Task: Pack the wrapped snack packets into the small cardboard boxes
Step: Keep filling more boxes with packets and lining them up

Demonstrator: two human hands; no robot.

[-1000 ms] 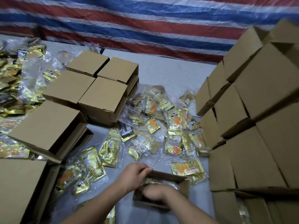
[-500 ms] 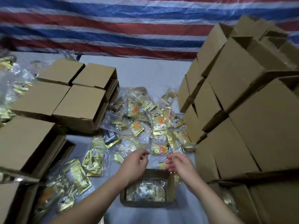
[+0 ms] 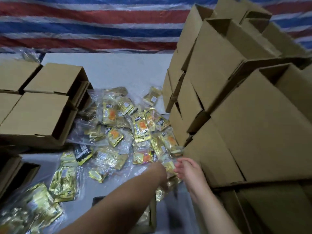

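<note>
Near the middle of the surface (image 3: 121, 71) lies a loose heap of snack packets (image 3: 128, 130), gold foil sealed in clear wrap, many with an orange picture on the front. One upright packet (image 3: 141, 127) carries black characters on a dark tab at its top, too blurred to read; a darker packet (image 3: 82, 152) with pale print lies at the heap's left edge, its writing also unreadable. At the heap's near edge both hands meet over a clear-wrapped packet (image 3: 169, 166). The left hand (image 3: 160, 173) reaches across from the left with its fingers hidden behind the wrist and the blur, so I cannot tell how they lie. The right hand (image 3: 189, 169) has its fingers (image 3: 181, 162) curled at the packet's edge, seemingly pinching it. Just below the left forearm sits a small open box (image 3: 152, 215) with gold packets inside. More packets (image 3: 62, 183) spread toward the lower left. Closed brown boxes (image 3: 42, 115) stand in a group on the left, and a tall stack of boxes (image 3: 236, 102) lies tipped on its side at the right, touching the heap. Behind the pale grey surface hangs a red, white and blue striped tarpaulin (image 3: 94, 24).
</note>
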